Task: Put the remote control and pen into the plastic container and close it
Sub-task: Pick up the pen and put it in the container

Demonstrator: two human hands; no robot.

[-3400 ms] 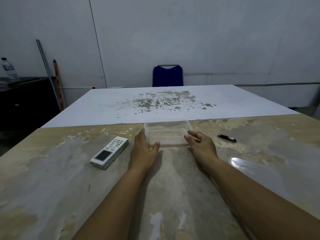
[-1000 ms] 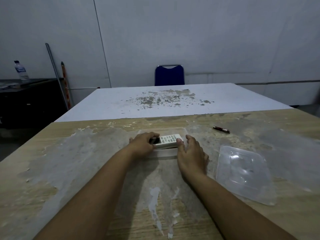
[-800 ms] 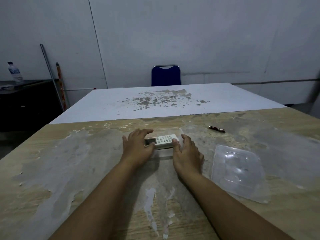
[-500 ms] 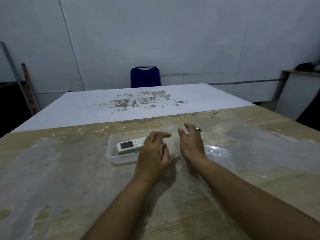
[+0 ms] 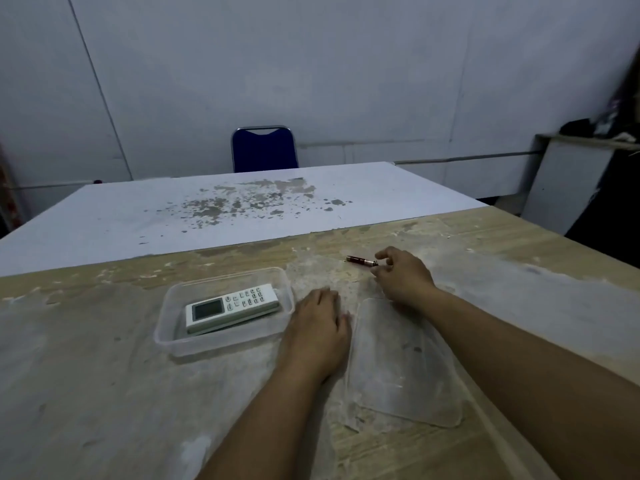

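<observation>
Pen (image 5: pixel 360 260) is the one to watch now: it lies on the table (image 5: pixel 104 393) toward the far edge of the wooden part, well right of the container (image 5: pixel 221 341), and your right hand (image 5: pixel 403 278) has its fingertips closing on the pen's near end. Pinched or only touching? You can't tell from here; the fingers are curled together at the tip, with the barrel lying flat on the wood.

Risk one: you're taking it by the very end. It's thin and round, so a pinch there could let it swing or roll away toward the far edge. Grip nearer the middle if you can.

Risk two: your right forearm passes over the lid (image 5: pixel 401 362), which lies flat on the table between your arms, toward the near right. Drag your arm back low and you could sweep the lid along.

Risk three: the remote (image 5: pixel 232 308) sits diagonally in the container, screen end low at the near left, button end riding up at the far right wall. If it sits proud of the rim, the lid may not seat. That's a guess from this angle.

Your left hand (image 5: pixel 318 330) rests flat and open on the table just right of the container, holding nothing.

Container contents: remote only. Pen not in yet, lid off.
</observation>
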